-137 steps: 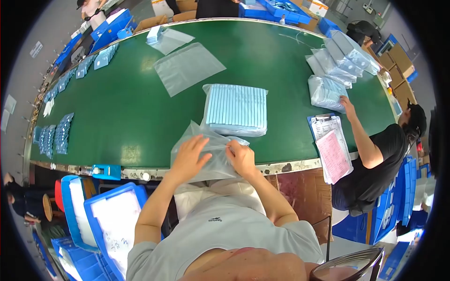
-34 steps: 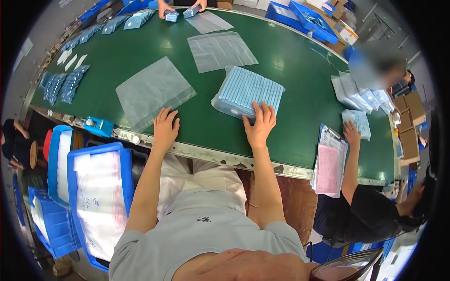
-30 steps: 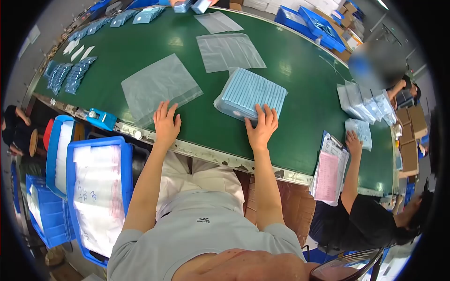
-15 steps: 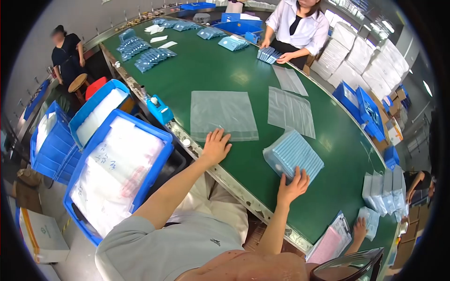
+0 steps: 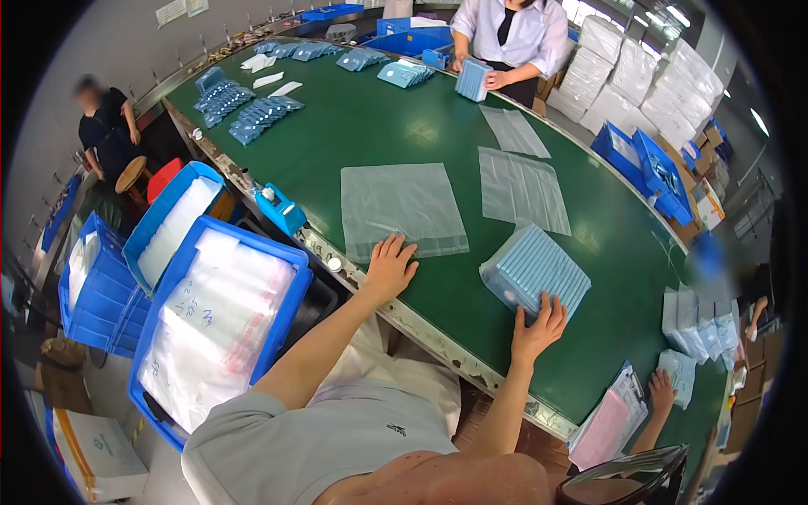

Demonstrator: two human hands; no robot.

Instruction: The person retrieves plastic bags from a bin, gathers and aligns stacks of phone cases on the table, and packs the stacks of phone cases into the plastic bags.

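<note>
My left hand point(image 5: 390, 268) lies with fingers spread on the lower edge of a clear plastic bag point(image 5: 404, 202), flat on the green table point(image 5: 320, 168). The fingers of my right hand point(image 5: 539, 330) are apart and rest against the near side of a bagged block of light blue packs point(image 5: 543, 269). It grips nothing. Beyond the block, a second clear bag point(image 5: 522, 189) lies flat, with another bag point(image 5: 513, 130) farther back.
Across the table a person point(image 5: 513, 42) holds blue packs point(image 5: 473, 80). At right are a clipboard point(image 5: 613, 412), a co-worker's hand point(image 5: 662, 390) and bagged stacks point(image 5: 694, 324). A blue tape dispenser point(image 5: 280, 210) sits at the left edge, beside a bin of white bags point(image 5: 220, 311).
The view has swung left, bringing the person across the table into sight. That person's packs are now held upright together. My hands have moved from the first bagging posture and now rest apart.
</note>
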